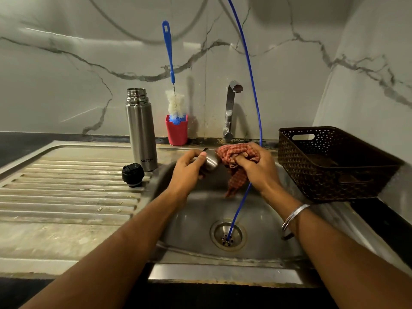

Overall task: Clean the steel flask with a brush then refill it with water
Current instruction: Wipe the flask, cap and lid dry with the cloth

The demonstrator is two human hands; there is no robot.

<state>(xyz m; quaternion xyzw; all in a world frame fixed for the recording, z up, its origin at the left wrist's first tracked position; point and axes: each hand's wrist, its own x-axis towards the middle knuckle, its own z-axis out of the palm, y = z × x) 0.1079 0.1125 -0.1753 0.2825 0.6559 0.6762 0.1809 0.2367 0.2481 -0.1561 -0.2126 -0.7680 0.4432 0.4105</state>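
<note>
Both hands over sink (223,210), left hand (189,168) gripping steel cup (211,162), right hand (256,166) clutching red cloth (234,157), brushed-steel flask (141,132) upright, uncapped

Silver steel flask (141,130) is sitting by a black stopper (133,174), blue-handled brush (171,70) with white bristles is poking out of a red cup (176,130), red checked cloth (236,162) mid-frame, dark brown woven-pattern basket (330,161) right, grey-veined white marble wall (66,70).

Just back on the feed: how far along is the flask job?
Done: steel flask stands open on the drainboard, black stopper beside it, brush parked in the red holder. In hand: left hand holds the steel cup lid; right hand wipes it with a cloth. Left: refilling cannot be confirmed; closing.
</note>
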